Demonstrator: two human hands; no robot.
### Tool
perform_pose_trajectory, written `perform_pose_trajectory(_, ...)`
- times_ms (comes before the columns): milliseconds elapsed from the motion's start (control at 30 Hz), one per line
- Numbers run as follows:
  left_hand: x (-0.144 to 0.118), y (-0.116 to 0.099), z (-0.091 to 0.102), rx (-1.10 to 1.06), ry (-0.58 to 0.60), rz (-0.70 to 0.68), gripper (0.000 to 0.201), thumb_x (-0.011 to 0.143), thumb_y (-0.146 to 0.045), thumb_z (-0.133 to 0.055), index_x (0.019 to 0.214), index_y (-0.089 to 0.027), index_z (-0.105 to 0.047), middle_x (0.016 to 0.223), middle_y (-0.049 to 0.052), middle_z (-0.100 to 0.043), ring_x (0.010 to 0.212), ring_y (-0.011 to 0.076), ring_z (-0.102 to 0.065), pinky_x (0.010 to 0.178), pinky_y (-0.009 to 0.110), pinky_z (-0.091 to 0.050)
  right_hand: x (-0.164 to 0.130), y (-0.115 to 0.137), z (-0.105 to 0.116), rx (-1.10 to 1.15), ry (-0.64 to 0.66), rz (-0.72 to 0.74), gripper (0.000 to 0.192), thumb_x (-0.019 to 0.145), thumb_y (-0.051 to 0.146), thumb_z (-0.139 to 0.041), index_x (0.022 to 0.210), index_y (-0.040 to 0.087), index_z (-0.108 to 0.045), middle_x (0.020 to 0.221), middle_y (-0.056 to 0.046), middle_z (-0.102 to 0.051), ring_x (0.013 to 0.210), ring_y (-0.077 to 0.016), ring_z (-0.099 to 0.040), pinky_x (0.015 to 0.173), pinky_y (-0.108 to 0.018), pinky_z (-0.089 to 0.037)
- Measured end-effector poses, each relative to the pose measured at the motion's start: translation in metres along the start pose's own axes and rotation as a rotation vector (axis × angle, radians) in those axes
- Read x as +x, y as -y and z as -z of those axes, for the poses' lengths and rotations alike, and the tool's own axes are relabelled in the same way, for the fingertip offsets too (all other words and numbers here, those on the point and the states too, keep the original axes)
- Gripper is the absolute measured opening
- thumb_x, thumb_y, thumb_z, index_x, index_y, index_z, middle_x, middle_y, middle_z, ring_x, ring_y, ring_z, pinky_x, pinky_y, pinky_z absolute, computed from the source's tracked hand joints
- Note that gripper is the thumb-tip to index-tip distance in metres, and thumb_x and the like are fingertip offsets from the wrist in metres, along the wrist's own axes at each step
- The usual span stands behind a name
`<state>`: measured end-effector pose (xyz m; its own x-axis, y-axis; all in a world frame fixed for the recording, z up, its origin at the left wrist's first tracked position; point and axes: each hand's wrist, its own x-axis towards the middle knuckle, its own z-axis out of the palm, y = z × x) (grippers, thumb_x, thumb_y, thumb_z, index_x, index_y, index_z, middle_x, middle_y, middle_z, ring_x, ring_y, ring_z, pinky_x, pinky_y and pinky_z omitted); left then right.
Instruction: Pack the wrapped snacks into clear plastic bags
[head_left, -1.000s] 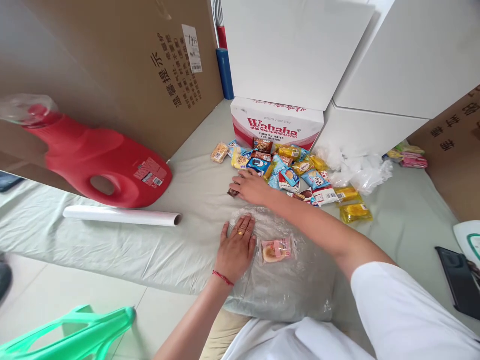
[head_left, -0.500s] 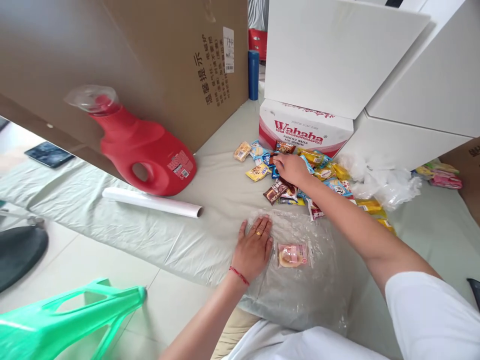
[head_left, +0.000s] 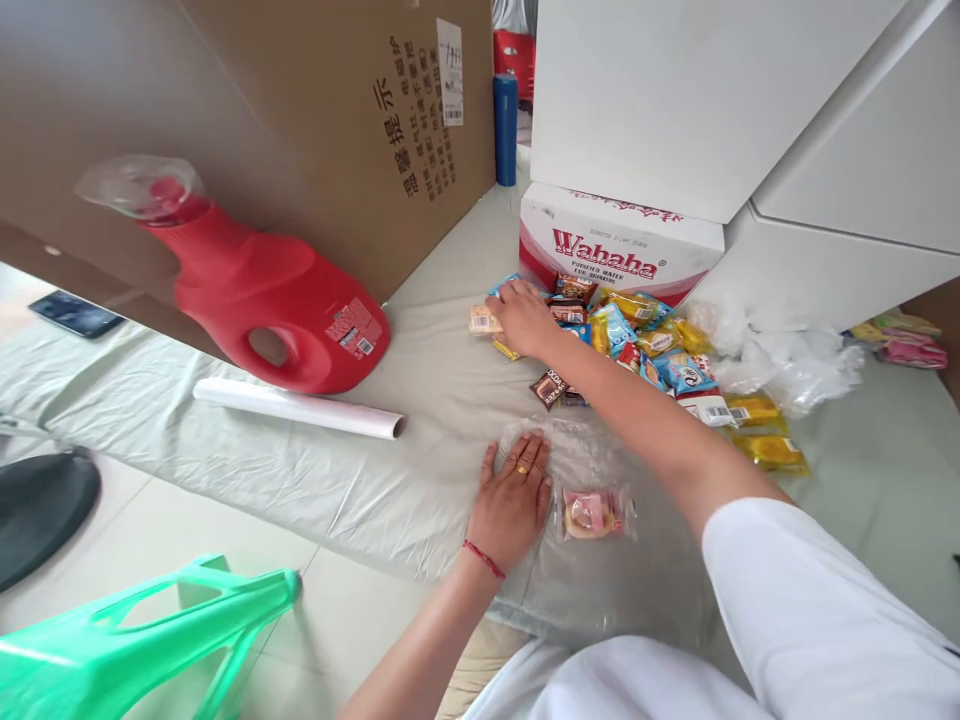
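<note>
My left hand (head_left: 514, 500) lies flat, fingers stretched out, on the left part of a clear plastic bag (head_left: 600, 450). A snack in a pink-printed clear wrapper (head_left: 592, 514) lies on the bag to the right of that hand. My right hand (head_left: 525, 318) reaches to the left end of a pile of wrapped snacks, its fingers curled at the right side of a pale beige snack packet (head_left: 481, 321). Beneath its palm a yellow packet (head_left: 506, 349) is mostly covered. A brown cocoa packet (head_left: 550, 388) and blue packets (head_left: 686, 373) are among the pile.
A Wahaha carton (head_left: 615, 245) stands behind the pile, with crumpled clear plastic (head_left: 802, 365) at right. To the left are a red jug (head_left: 285, 300), a white roll (head_left: 300, 408) and a large brown carton (head_left: 300, 120). A green stool (head_left: 150, 630) stands on the floor.
My right hand has moved left from the middle of the pile to the beige packet, which has turned and shifted slightly nearer. My left hand stays flat on the bag.
</note>
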<state>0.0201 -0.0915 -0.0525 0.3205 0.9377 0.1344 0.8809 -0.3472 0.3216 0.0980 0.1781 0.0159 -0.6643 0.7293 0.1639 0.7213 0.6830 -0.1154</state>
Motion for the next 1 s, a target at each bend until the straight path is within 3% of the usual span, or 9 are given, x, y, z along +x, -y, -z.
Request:
perform_pose_trajectory(100,0.001,-0.002,0.002,-0.012,0.022,-0.006,0.051,0.108,-0.033,-0.030,0.156,-0.022,-0.042,0.162,0.005,-0.043,0.151,0.0221,-0.040,0.129,0.054,-0.017,-0.089,-0.004,0.028,0.245,0.027,-0.109,0.059,0.085,0.042,-0.077,0.134,0.015,-0.060,0.124,-0.016,-0.061,0.111,-0.0309,-0.058,0.099,-0.043,-0.047)
perform_pose_trajectory(233,0.001,-0.002,0.002,-0.025,0.041,0.007,0.053,0.108,-0.035,-0.025,0.156,-0.022,-0.041,0.164,0.005,-0.039,0.153,0.0226,-0.036,0.128,0.055,-0.018,-0.207,-0.016,0.053,0.489,0.071,-0.209,0.061,0.085,0.058,-0.074,0.130,0.019,-0.062,0.117,-0.011,-0.065,0.102,-0.0276,-0.062,0.090,-0.039,-0.050)
perform_pose_trajectory(333,0.001,-0.002,0.000,-0.011,0.036,0.019,0.053,0.108,-0.034,-0.026,0.157,-0.021,-0.041,0.164,0.006,-0.040,0.153,0.0233,-0.037,0.128,0.055,-0.019,-0.268,-0.004,0.059,0.545,0.105,-0.216,0.057,0.085,0.060,-0.073,0.125,0.020,-0.065,0.108,-0.009,-0.064,0.097,-0.0254,-0.062,0.087,-0.038,-0.051)
perform_pose_trajectory(433,0.001,-0.003,-0.001,0.001,0.032,0.014,0.052,0.107,-0.033,-0.028,0.156,-0.022,-0.042,0.163,0.007,-0.042,0.152,0.0237,-0.037,0.128,0.056,-0.019,-0.297,0.026,0.055,0.575,0.086,-0.176,0.056,0.087,0.055,-0.074,0.130,0.021,-0.063,0.111,-0.010,-0.062,0.101,-0.0251,-0.060,0.091,-0.038,-0.051)
perform_pose_trajectory(567,0.000,-0.004,-0.001,0.001,0.029,0.012,0.052,0.107,-0.033,-0.028,0.156,-0.021,-0.043,0.163,0.008,-0.042,0.152,0.0244,-0.038,0.127,0.057,-0.020,-0.306,0.063,0.035,0.430,0.115,-0.151,0.060,0.085,0.048,-0.078,0.136,0.022,-0.062,0.115,-0.012,-0.061,0.107,-0.0293,-0.055,0.097,-0.045,-0.048)
perform_pose_trajectory(667,0.002,-0.001,-0.003,-0.031,0.028,0.021,0.051,0.106,-0.033,-0.032,0.153,-0.021,-0.046,0.162,0.009,-0.043,0.151,0.0256,-0.040,0.126,0.059,-0.022,-0.308,0.070,0.021,0.328,0.187,-0.206,0.073,0.080,0.046,-0.083,0.144,0.023,-0.055,0.124,-0.014,-0.059,0.113,-0.0336,-0.051,0.100,-0.052,-0.046)
perform_pose_trajectory(767,0.004,0.009,-0.001,-0.106,-0.007,0.002,0.048,0.104,-0.033,-0.037,0.149,-0.021,-0.051,0.160,0.010,-0.047,0.149,0.0267,-0.042,0.123,0.058,-0.030,-0.318,0.062,0.023,0.386,0.099,-0.162,0.087,0.081,0.049,-0.082,0.155,0.026,-0.042,0.144,-0.015,-0.051,0.129,-0.0357,-0.046,0.109,-0.056,-0.042)
perform_pose_trajectory(867,-0.003,0.018,0.014,-0.143,-0.180,-0.088,0.044,0.102,-0.028,-0.043,0.144,-0.022,-0.055,0.156,0.012,-0.052,0.149,0.0279,-0.042,0.119,0.055,-0.039,-0.348,0.055,0.042,0.443,-0.078,-0.119,0.063,0.094,0.040,-0.070,0.150,0.026,-0.045,0.143,-0.014,-0.053,0.131,-0.0311,-0.049,0.109,-0.051,-0.046)
perform_pose_trajectory(1000,-0.045,0.019,0.047,-0.104,-0.375,-0.314,0.052,0.096,-0.017,-0.055,0.147,-0.025,-0.050,0.146,0.013,-0.060,0.147,0.0286,-0.044,0.117,0.053,-0.041,-0.413,0.064,0.062,0.461,-0.089,-0.060,0.022,0.101,0.023,-0.056,0.121,0.025,-0.065,0.104,-0.008,-0.069,0.095,-0.0224,-0.062,0.083,-0.038,-0.055)
